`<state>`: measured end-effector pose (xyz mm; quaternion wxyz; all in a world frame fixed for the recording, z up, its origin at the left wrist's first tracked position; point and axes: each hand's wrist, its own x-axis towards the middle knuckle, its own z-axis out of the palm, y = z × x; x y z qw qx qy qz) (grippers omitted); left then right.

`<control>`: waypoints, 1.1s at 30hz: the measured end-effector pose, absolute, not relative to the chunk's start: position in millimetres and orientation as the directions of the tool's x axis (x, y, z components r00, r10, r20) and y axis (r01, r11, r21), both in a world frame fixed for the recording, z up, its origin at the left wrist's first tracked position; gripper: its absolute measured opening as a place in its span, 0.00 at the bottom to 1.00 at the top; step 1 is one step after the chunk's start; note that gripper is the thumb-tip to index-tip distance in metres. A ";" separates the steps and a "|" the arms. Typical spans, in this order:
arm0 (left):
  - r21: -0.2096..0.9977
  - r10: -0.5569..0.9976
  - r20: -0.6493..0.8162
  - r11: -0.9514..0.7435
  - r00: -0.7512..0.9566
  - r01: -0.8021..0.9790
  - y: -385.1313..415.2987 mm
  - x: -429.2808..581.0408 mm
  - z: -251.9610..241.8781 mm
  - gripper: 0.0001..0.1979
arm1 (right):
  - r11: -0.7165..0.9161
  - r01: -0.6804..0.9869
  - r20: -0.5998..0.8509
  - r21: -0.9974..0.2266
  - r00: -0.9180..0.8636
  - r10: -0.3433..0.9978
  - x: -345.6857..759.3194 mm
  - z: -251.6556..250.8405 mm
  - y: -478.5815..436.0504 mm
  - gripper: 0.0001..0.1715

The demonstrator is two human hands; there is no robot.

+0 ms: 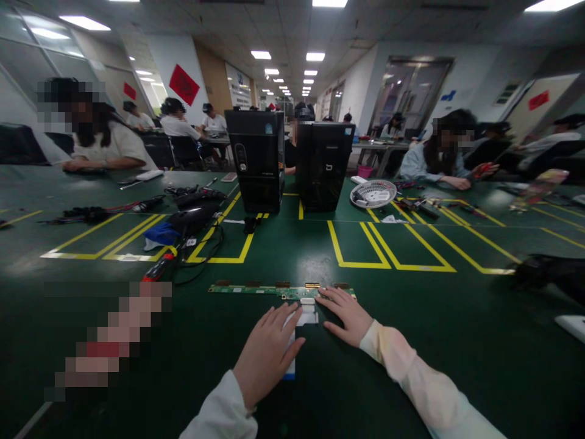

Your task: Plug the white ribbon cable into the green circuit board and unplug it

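A: Well, where's the thin green circuit board [256,289]?
B: On the green desk [411,341]; right hand [350,317] presses it, left hand [267,353] flattens its white ribbon cable [308,317], both grips open. Tugging could tear the connector [307,300].

green circuit board [247,289], flat, white cable [308,317]

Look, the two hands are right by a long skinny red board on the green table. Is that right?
Not quite: the board is green, not red. The head view shows the left hand and the right hand right by that long skinny green board on the green table.
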<state>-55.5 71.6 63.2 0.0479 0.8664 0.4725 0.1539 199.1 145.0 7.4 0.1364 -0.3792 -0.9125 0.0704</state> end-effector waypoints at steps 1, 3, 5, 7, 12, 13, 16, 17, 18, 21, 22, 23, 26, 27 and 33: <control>0.233 0.839 0.214 -0.542 0.501 0.808 67.1 -58.1 63.6 0.24 | 0.702 0.673 0.193 -0.233 -0.675 0.712 199.2 7.4 145.1 0.34; 0.239 0.853 0.196 -0.521 0.484 0.820 57.8 -63.7 61.1 0.24 | 0.699 0.675 0.188 -0.236 -0.674 0.715 199.5 7.5 145.0 0.34; 0.242 0.870 0.186 -0.492 0.458 0.837 49.3 -69.9 54.6 0.24 | 0.697 0.677 0.185 -0.238 -0.672 0.717 199.7 7.9 144.8 0.34; 0.237 0.888 0.181 -0.456 0.422 0.858 42.6 -77.2 45.3 0.23 | 0.696 0.676 0.185 -0.240 -0.672 0.717 199.8 8.5 144.4 0.34; 0.205 0.942 0.209 -0.304 0.262 0.930 38.5 -101.8 23.2 0.25 | 0.697 0.675 0.181 -0.241 -0.674 0.716 199.4 9.7 143.6 0.34; 0.187 0.946 0.220 -0.281 0.238 0.941 39.7 -107.1 20.2 0.25 | 0.697 0.676 0.181 -0.239 -0.674 0.716 199.3 9.9 143.4 0.34; 0.144 0.948 0.246 -0.240 0.200 0.960 45.3 -120.0 13.8 0.25 | 0.698 0.678 0.180 -0.232 -0.675 0.716 199.2 10.5 143.1 0.34; 0.142 0.948 0.252 -0.233 0.192 0.962 47.4 -122.6 12.5 0.24 | 0.697 0.679 0.180 -0.231 -0.674 0.716 199.2 10.6 142.9 0.34; 0.147 0.949 0.254 -0.231 0.189 0.962 49.2 -124.4 11.4 0.24 | 0.696 0.680 0.178 -0.230 -0.674 0.717 199.2 10.8 142.8 0.34; 0.170 0.951 0.247 -0.233 0.188 0.958 53.2 -125.4 9.7 0.24 | 0.695 0.683 0.171 -0.227 -0.674 0.719 199.3 11.1 142.7 0.34; 0.176 0.952 0.243 -0.234 0.189 0.956 53.9 -125.0 9.5 0.25 | 0.695 0.683 0.171 -0.225 -0.675 0.718 199.4 11.0 142.8 0.34; 0.181 0.952 0.240 -0.235 0.189 0.955 54.4 -124.5 9.4 0.25 | 0.696 0.682 0.173 -0.223 -0.675 0.717 199.4 11.0 142.8 0.34; 0.191 0.952 0.241 -0.239 0.190 0.952 55.0 -124.0 8.8 0.25 | 0.695 0.687 0.177 -0.213 -0.673 0.719 199.4 11.1 142.8 0.33; 0.191 0.951 0.244 -0.239 0.190 0.952 55.1 -124.2 8.4 0.24 | 0.694 0.689 0.178 -0.210 -0.671 0.720 199.1 11.3 142.7 0.33; 0.149 0.954 0.232 -0.228 0.190 0.962 55.9 -124.2 7.0 0.25 | 0.754 0.634 0.203 -0.173 -0.726 0.657 192.6 15.4 140.4 0.25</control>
